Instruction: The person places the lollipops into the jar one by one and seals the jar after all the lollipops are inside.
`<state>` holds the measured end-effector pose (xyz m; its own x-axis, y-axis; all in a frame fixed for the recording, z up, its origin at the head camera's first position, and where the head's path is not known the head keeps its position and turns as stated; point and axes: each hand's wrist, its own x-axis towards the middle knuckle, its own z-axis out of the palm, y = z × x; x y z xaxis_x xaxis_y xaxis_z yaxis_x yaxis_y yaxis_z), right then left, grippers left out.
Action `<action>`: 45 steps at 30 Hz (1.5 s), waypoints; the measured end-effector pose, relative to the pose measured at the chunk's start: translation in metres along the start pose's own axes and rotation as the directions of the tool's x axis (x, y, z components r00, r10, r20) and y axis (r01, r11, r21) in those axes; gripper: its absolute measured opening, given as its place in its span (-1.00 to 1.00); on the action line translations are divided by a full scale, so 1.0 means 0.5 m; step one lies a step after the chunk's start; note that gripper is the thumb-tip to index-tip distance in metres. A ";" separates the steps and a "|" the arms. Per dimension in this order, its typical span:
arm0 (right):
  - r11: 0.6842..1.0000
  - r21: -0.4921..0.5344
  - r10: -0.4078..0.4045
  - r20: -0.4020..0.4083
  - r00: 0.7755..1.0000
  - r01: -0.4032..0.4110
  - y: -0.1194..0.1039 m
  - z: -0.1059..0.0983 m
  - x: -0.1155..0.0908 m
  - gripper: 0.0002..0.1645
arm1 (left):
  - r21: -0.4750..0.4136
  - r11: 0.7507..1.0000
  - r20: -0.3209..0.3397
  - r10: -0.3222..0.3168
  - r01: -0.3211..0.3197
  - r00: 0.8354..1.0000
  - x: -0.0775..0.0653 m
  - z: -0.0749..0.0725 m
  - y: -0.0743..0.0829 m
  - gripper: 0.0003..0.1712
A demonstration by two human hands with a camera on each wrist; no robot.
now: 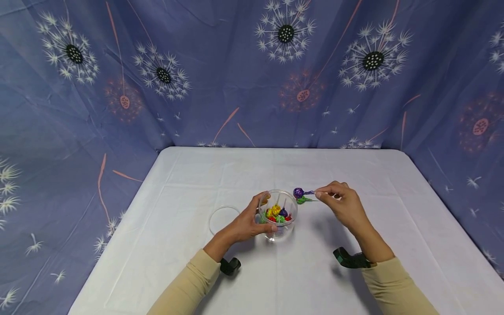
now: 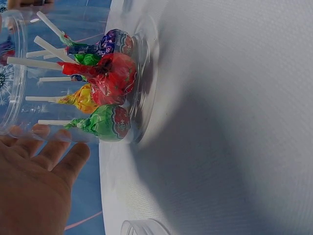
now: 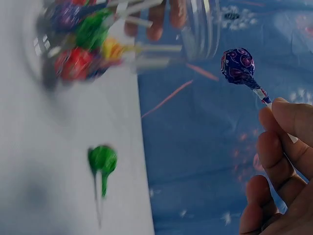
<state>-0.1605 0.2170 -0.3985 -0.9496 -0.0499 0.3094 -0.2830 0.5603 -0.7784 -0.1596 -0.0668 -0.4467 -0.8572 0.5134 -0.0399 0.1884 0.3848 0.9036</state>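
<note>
A clear plastic jar stands on the table with several wrapped lollipops inside, red, yellow, green and purple. My left hand grips the jar round its side, thumb in front and fingers behind. To the right, my right hand pinches a purple-wrapped lollipop by its stick, between thumb and forefinger. The lollipop's head is raised beside the jar's rim. Lying on the table just right of the jar is a green lollipop. In the left wrist view, a green lollipop rests against the jar's wall.
A clear round lid lies left of the jar, partly behind the left hand. The white-covered table ends at a blue dandelion-print cloth. Black straps with cameras are worn on both wrists.
</note>
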 end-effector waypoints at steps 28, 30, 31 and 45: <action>0.977 -0.067 -0.193 0.146 0.970 0.205 -0.082 0.101 0.024 -0.95 | -0.055 0.998 0.015 0.030 -0.029 0.999 0.003 0.000 -0.004 0.09; 0.969 -0.071 -0.225 0.153 0.962 0.238 -0.084 0.108 0.024 -0.97 | -0.068 0.997 0.019 0.038 -0.037 0.999 0.002 0.000 -0.004 0.09; 0.966 -0.071 -0.237 0.156 0.959 0.250 -0.085 0.111 0.023 -0.96 | -0.074 0.997 0.020 0.040 -0.039 0.999 0.002 0.000 -0.005 0.10; 0.900 -0.266 -0.298 0.198 0.934 0.344 -0.094 0.150 0.019 -0.94 | -0.083 0.996 0.032 0.031 -0.029 0.999 0.001 -0.003 -0.006 0.08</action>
<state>-0.1662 0.1282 -0.3997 -0.8289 -0.3775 0.4128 -0.5458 0.7074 -0.4491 -0.1611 -0.0689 -0.4491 -0.8351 0.5496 -0.0252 0.1726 0.3053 0.9365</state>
